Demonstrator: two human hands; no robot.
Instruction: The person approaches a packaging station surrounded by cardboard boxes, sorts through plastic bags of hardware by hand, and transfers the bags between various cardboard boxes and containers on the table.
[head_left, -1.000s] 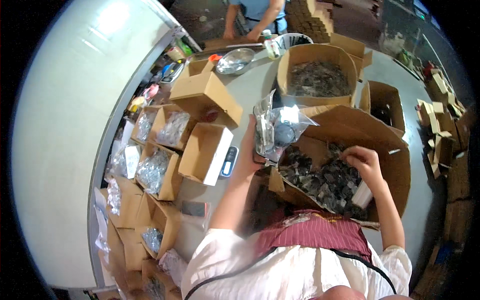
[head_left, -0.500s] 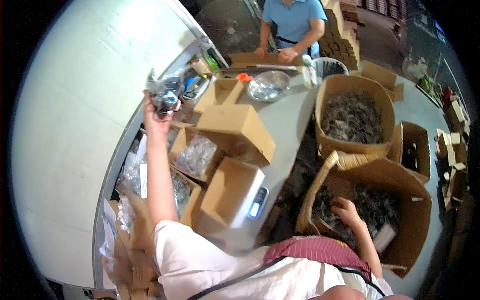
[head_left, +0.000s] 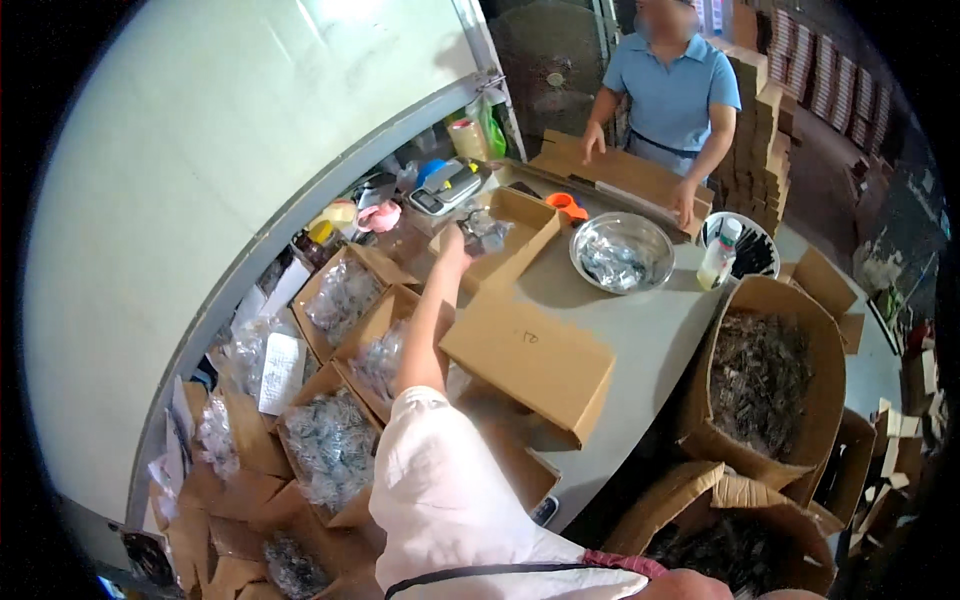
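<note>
My left hand (head_left: 455, 247) reaches far over the table, fingers closed around a crinkled clear plastic bag (head_left: 487, 232) with something greyish inside that I cannot make out. Hand and bag are at the near left side of an open shallow cardboard box (head_left: 545, 240), the bag over its inside. Close in front of that box lies a brown carton (head_left: 530, 365). Beyond the bag sits a grey device with a small display (head_left: 448, 187). My right hand is out of view.
Boxes of clear packets (head_left: 330, 445) line the left. A steel bowl (head_left: 622, 253), an orange tape dispenser (head_left: 566, 207) and a bottle (head_left: 720, 255) stand farther back. Large cartons of dark pieces (head_left: 760, 380) occupy the right. Across the table, a co-worker (head_left: 670, 95) handles flat cardboard.
My left hand has brought the plastic bag from beside the grey device to the shallow box. My right hand, earlier in a carton of dark pieces, has left the view. The view has shifted.
</note>
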